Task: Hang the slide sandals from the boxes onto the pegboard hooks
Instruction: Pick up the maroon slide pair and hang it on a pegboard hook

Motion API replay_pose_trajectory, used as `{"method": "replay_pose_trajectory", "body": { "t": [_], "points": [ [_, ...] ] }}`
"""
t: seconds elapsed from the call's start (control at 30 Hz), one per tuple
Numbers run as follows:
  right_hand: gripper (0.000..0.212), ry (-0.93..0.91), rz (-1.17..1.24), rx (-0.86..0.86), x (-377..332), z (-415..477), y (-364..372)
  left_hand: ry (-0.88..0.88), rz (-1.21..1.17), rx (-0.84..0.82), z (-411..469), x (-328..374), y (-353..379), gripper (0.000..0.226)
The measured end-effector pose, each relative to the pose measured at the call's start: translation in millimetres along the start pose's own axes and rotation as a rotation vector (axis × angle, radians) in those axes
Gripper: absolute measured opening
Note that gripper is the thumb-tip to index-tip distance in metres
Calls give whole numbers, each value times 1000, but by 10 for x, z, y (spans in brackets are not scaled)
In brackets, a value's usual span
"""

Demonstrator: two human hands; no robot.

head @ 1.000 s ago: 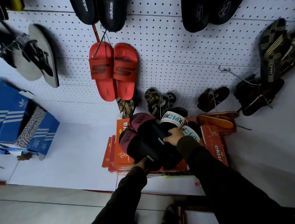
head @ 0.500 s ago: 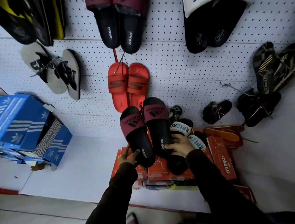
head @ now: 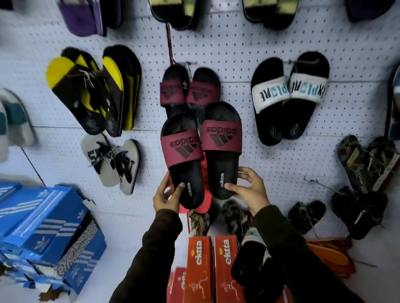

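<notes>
Against the white pegboard [head: 257, 49], at the middle of the view, two black slide sandals with maroon straps are held up side by side, heels down and toes up. Each strap carries a black three-bar logo and the word "adidas", seen upside down, and small white "adidas" lettering runs along each heel. The left hand [head: 166, 197] grips the heel of the left sandal [head: 182, 157], thumb on the footbed and fingers wrapped behind. The right hand [head: 248, 188] holds the heel of the right sandal [head: 223, 149] the same way, thumb pressed on the footbed. Their toes overlap the lower part of a matching maroon pair [head: 188, 89] already hanging just above. Below the forearms stand red boxes [head: 214, 271] printed "ektta", and blue striped boxes [head: 43, 227] are stacked at the left.
</notes>
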State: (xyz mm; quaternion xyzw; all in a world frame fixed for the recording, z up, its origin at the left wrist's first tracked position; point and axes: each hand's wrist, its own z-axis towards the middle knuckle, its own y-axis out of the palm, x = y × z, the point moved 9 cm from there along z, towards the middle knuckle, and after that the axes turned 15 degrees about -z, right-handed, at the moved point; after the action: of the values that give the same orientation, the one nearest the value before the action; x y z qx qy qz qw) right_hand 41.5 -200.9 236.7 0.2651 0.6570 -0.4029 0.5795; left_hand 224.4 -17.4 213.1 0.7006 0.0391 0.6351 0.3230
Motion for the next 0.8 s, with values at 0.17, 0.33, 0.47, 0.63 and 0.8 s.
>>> {"method": "replay_pose_trajectory", "body": {
  "t": [0.17, 0.33, 0.47, 0.63, 0.8],
  "points": [
    [56, -139, 57, 29, -801, 189, 38, 151, -19, -68, 325, 736, 358, 60],
    [59, -241, 125, 26, -1408, 361, 114, 290, -17, -96, 587, 1365, 602, 59],
    [58, -233, 141, 17, -1630, 520, 200, 333, -13, -95, 798, 1651, 676, 60],
    [59, -166, 78, 10, -1444, 691, 353, 248, -11, -82, 997, 1542, 624, 60],
    [60, -114, 32, 34, -1129, 769, 477, 147, 49, -44, 1116, 1200, 431, 60]
  ]
}}
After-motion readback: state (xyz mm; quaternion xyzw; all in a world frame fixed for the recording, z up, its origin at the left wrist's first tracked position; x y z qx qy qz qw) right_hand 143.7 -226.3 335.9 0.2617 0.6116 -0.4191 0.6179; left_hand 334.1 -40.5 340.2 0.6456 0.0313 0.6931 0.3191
